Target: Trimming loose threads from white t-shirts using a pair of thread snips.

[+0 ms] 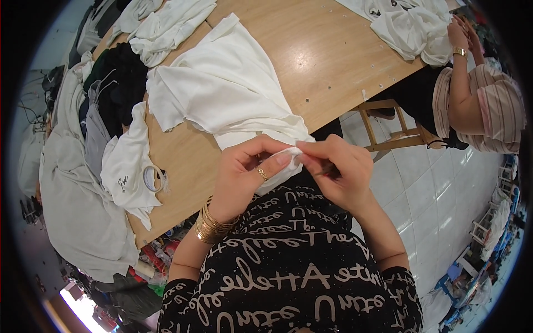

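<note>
A large piece of white fabric lies spread and creased over the wooden table, and its near end hangs toward my lap. My left hand, with a ring and several gold bracelets at the wrist, pinches the fabric's edge between thumb and forefinger. Right beside it, my right hand grips the same edge with its fingertips. The two hands almost meet over a small gathered fold. Whether something small sits inside the right hand's curled fingers is hidden.
On the left, white cloth with dark marks lies under a tape roll, near grey garments and black ones. At the right, a co-worker's hands touch white fabric. A wooden stool stands on the tiled floor.
</note>
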A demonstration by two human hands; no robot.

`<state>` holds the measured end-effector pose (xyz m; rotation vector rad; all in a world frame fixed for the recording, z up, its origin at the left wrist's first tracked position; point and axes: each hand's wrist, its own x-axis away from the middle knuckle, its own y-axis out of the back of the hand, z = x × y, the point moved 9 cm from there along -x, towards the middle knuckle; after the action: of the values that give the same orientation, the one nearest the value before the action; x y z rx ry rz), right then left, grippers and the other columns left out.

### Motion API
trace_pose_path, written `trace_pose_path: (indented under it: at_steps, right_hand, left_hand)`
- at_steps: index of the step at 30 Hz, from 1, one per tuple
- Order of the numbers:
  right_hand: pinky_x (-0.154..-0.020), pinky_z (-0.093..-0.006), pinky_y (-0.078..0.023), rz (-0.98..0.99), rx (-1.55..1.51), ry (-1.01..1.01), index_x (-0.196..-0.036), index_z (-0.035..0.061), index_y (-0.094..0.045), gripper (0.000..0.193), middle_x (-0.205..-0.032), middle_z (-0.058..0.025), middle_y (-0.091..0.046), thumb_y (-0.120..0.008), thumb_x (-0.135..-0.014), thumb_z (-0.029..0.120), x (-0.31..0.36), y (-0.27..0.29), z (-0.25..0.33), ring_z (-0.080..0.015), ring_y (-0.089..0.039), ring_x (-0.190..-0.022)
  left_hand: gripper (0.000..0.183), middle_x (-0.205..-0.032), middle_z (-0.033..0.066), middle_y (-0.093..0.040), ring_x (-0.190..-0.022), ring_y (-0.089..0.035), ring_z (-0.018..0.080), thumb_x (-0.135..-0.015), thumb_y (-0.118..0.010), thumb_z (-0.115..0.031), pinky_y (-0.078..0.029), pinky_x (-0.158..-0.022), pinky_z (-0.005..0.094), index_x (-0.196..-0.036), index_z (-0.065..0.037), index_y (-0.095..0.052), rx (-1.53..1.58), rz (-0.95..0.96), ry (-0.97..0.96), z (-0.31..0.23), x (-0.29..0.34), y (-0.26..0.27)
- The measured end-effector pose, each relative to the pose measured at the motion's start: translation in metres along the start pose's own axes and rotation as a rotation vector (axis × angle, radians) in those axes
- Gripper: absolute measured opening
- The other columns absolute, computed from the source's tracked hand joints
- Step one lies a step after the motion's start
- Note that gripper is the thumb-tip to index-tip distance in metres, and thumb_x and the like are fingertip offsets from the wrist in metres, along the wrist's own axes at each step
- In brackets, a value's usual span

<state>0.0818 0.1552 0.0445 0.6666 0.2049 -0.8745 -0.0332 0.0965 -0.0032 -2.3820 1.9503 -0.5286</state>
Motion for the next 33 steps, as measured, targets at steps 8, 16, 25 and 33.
trace_pose_path:
  at_steps: [8, 16, 25, 33]
  right_hand:
    - [-0.043, -0.0244, -0.038, -0.167, -0.111, -0.208, -0.085, 0.0047, -0.060, 0.017, -0.064, -0.0056, -0.053, -0.063, -0.070, -0.003, 0.001, 0.022, -0.013, -0.0171, -0.049, -0.046]
    - [-0.043, -0.0245, -0.036, 0.000, 0.015, 0.076, -0.082, 0.0031, -0.062, 0.019, -0.064, -0.0065, -0.053, -0.064, -0.066, -0.007, -0.003, 0.002, 0.001, -0.0162, -0.048, -0.048]
    - [-0.049, -0.0263, -0.040, 0.133, 0.108, -0.136, -0.081, 0.0031, -0.054, 0.018, -0.072, -0.0075, -0.053, -0.059, -0.066, -0.006, -0.005, 0.002, -0.009, -0.0205, -0.052, -0.055]
    - [-0.052, -0.0222, -0.037, 0.187, -0.134, -0.366, -0.083, 0.0029, -0.051, 0.011, -0.069, -0.0044, -0.050, -0.056, -0.074, -0.002, 0.000, 0.000, -0.027, -0.0125, -0.047, -0.056]
  left_hand:
    - [0.011, -0.084, 0.0011, -0.059, -0.079, -0.053, 0.0072, -0.081, -0.058, -0.006, -0.042, -0.074, 0.0207, -0.088, 0.002, -0.059, 0.009, -0.059, 0.050, 0.004, 0.001, 0.005]
    - [0.014, -0.082, 0.0005, -0.061, -0.075, -0.052, 0.0044, -0.084, -0.058, -0.010, -0.041, -0.067, 0.0183, -0.091, 0.003, -0.060, 0.027, 0.034, 0.165, 0.015, -0.004, -0.002]
    - [0.013, -0.079, 0.0007, -0.060, -0.071, -0.051, 0.0041, -0.083, -0.059, -0.008, -0.042, -0.065, 0.0185, -0.090, 0.003, -0.060, -0.136, -0.025, 0.038, 0.008, -0.003, 0.005]
    - [0.013, -0.074, -0.0009, -0.058, -0.065, -0.048, 0.0032, -0.083, -0.060, -0.010, -0.040, -0.061, 0.0181, -0.087, 0.001, -0.060, -0.276, -0.147, -0.057, 0.005, -0.004, 0.020]
